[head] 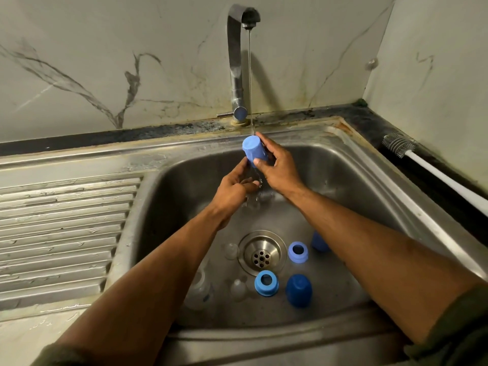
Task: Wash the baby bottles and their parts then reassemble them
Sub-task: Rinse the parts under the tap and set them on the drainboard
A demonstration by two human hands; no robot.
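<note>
Under the tap's stream, the right hand (277,167) pinches a tilted light-blue cap (254,151), closed end up-left.

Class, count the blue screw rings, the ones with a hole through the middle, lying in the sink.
2. One ring lies just right of the drain; the other ring lies in front of the drain, left of the dark blue cap. The arms may hide others.
</note>
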